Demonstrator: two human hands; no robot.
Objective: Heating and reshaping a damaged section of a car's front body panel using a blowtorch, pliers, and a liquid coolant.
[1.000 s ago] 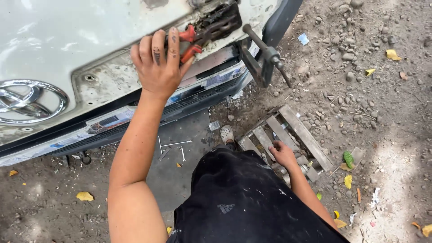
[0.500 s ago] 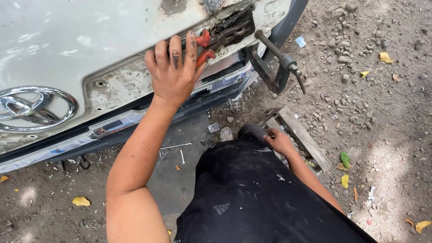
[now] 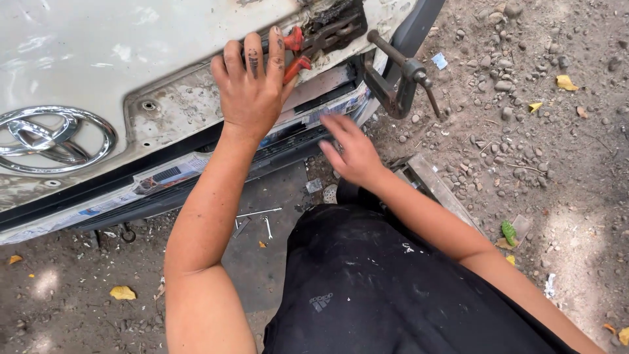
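Two bare hands work at the rear of a white painted metal car panel [image 3: 98, 59], largest thing in view, filling the top left; its lower edge runs diagonally from bottom left up toward top right. Chrome oval emblem [image 3: 49, 139] sits at the panel's left edge. Below the panel, a dark bumper strip [image 3: 196, 187] follows the same diagonal. Grey gravel and dirt ground [image 3: 537, 144] takes the whole right side, open room there and at lower left. Black shorts over the person's lap [image 3: 373, 288] fill bottom centre. Rusty dark metal clamp with a sliding bar handle [image 3: 400, 72] grips the panel's right edge, handle sticking out over the gravel. Weathered wooden pallet piece [image 3: 439, 187] lies just right of the right forearm. Left hand [image 3: 252, 88] is pressed flat on the panel, fingers spread apart, touching red-handled pliers [image 3: 295, 52] locked on the panel. Right hand [image 3: 350, 154] hovers below the bumper edge, blurred, fingers apart, holding nothing. Small silver wrenches [image 3: 259, 216] lie on the ground under the bumper.
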